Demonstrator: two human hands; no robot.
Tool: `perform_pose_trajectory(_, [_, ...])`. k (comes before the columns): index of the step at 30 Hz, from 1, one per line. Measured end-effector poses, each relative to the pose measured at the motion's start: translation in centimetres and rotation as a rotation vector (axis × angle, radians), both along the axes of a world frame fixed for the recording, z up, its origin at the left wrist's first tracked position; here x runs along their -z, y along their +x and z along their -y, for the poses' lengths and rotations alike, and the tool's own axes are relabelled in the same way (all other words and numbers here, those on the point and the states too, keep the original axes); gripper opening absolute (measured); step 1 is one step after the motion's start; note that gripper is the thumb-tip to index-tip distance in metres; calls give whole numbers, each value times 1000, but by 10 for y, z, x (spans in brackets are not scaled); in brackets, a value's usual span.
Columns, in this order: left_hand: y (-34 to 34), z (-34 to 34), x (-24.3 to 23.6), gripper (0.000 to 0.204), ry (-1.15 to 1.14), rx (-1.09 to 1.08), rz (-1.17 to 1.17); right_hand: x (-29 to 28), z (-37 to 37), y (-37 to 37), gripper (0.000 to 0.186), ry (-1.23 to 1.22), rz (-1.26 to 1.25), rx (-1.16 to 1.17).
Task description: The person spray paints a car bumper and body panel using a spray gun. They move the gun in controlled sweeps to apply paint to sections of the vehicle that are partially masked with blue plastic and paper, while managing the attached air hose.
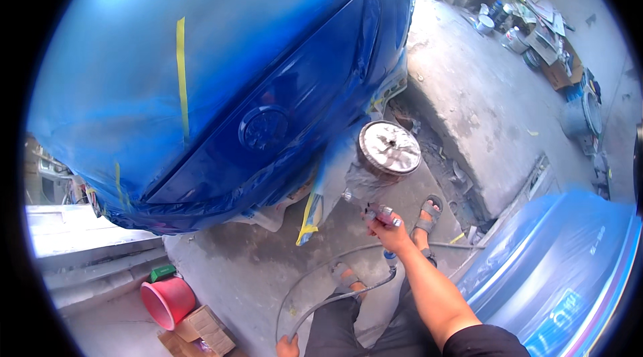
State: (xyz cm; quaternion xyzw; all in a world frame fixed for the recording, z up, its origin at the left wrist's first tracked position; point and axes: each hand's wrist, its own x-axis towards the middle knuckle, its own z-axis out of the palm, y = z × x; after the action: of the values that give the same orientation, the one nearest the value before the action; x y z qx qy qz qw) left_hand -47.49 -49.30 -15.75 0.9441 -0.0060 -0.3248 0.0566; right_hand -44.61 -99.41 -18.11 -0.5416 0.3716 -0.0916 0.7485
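My right hand (390, 231), low in front of me, is wrapped round the handle of a spray gun (382, 213). The gun's front points away to the upper left. From the fitting under its grip, an air hose (338, 297) loops down to my left hand (288, 345), which is closed round it at the lower edge. Beyond the gun stands a large blue painted panel (315, 76) with a round emblem recess (263, 127). Masking film (134, 82) with blue overspray and yellow tape (181, 76) surrounds it. A paint-spattered round can (390, 148) stands near the gun.
Film-wrapped blue bodywork (542, 276) stands close on my right. A red bucket (171, 300) and cardboard box (207, 330) are at lower left. A raised concrete slab (469, 89) runs along the right, with cans and scraps (542, 35) beyond. The hose crosses the floor near my feet.
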Motion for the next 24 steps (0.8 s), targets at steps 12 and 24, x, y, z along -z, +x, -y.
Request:
perform_pose_trajectory(12, [-10,201,-3,43,55,-67,-119,87,215,-17,27,-176,-119,484])
perform_pose_trajectory(24, [-51,200,-37,41,145,-25,-161,-2,180,-51,27,-268,116,-90])
